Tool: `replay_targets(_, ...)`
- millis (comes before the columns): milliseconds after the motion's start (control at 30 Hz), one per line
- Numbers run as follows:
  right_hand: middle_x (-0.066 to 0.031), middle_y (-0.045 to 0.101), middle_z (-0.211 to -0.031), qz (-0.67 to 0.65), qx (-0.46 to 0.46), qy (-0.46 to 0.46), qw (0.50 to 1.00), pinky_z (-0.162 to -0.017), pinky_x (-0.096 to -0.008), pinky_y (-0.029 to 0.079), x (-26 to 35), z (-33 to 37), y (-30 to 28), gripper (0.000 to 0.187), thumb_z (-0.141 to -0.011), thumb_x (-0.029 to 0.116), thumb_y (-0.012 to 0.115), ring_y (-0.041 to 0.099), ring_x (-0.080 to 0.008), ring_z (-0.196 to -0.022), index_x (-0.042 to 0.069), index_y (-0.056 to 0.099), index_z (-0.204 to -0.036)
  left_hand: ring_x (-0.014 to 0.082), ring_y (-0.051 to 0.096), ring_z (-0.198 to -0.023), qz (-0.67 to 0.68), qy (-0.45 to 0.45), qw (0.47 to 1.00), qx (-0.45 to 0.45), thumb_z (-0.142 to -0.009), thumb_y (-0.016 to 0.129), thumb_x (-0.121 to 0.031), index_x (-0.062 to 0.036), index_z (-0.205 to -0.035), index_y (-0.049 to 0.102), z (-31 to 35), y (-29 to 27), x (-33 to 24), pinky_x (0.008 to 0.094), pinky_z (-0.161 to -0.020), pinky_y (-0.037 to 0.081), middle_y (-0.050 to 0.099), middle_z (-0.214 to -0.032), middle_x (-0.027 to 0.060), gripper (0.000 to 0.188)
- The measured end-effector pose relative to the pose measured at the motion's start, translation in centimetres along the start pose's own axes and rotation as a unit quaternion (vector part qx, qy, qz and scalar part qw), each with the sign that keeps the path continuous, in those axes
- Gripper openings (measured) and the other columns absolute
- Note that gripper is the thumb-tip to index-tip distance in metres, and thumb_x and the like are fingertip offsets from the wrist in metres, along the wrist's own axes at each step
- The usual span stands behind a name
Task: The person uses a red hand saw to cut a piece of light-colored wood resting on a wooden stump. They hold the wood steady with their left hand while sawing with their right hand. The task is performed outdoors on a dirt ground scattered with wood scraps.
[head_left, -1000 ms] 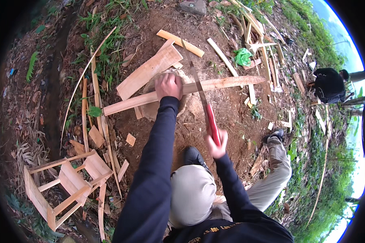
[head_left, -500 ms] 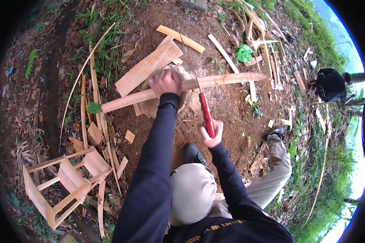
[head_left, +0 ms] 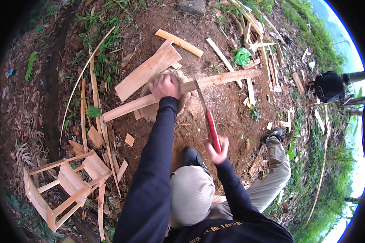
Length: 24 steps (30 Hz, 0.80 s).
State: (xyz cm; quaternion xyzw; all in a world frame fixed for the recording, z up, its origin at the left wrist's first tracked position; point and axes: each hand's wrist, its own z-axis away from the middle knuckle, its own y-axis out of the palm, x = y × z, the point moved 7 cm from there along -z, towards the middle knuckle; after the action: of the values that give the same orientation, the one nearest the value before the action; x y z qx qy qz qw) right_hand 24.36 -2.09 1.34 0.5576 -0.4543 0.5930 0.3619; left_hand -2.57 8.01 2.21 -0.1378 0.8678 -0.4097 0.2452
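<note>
Gripping the red handle of a handsaw [head_left: 207, 117] with my right hand [head_left: 217, 149], I rest its blade across a long wooden slat [head_left: 215, 80]. My left hand [head_left: 164, 87] presses flat on this slat, which lies over a stump [head_left: 181, 104] on brown bare soil [head_left: 227, 109]. Near it lie a wide plank [head_left: 144, 73] and offcuts, and a small wooden stool [head_left: 65, 186] is on its side by grass.
</note>
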Motion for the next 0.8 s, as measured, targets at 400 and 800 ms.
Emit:
replay_targets(400,-0.0002,0.040,-0.048,-0.015,0.033,0.018,0.999,-0.042,-0.0292,0.030,0.9,-0.6,-0.9,0.030,-0.076,0.003,0.067,0.040,-0.0078,-0.043,0.007,0.044,-0.057,0.0276,0.064,-0.084,0.008,-0.004,0.999,0.031,-0.089,0.054,-0.025,-0.0109,-0.068,0.065,-0.4,0.2,0.0,0.0433,-0.083,0.040,0.067,-0.081,0.0073,0.028)
replay_targets(800,0.0004,0.040,-0.049,-0.020,-0.009,-0.032,0.999,-0.044,-0.0300,0.030,0.8,-3.7,-0.1,0.030,-0.076,0.004,0.065,0.038,-0.0097,-0.043,0.007,0.042,-0.057,0.0270,0.065,-0.083,0.016,0.003,1.000,0.020,-0.087,0.055,-0.024,-0.0103,-0.066,0.066,-0.5,0.2,-0.7,0.0427,-0.084,0.041,0.068,-0.078,0.0077,0.027)
